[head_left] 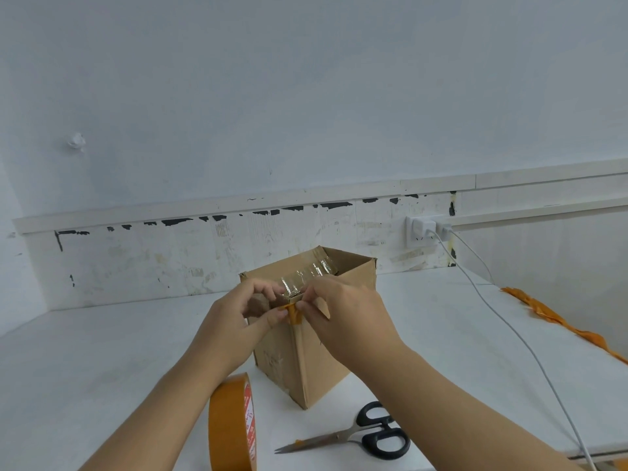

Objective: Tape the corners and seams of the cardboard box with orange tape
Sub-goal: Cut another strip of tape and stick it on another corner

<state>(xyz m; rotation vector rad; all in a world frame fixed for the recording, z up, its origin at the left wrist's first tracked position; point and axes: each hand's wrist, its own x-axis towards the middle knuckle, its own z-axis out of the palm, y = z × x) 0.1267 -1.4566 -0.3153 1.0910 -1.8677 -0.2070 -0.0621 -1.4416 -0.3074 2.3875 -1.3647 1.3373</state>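
Note:
A brown cardboard box (299, 362) stands upright on the white table, one vertical edge facing me, its top open with shiny clear tape along a flap. A short piece of orange tape (294, 314) sits over the near top corner. My left hand (248, 317) pinches the tape from the left with thumb and fingers. My right hand (339, 311) presses it from the right. The orange tape roll (231, 426) stands on edge on the table under my left forearm.
Black-handled scissors (360, 436) lie on the table at the front right of the box. A white cable (520, 341) runs from a wall socket (421, 231) across the table's right side. Crumpled orange tape strips (557, 321) lie along the right edge.

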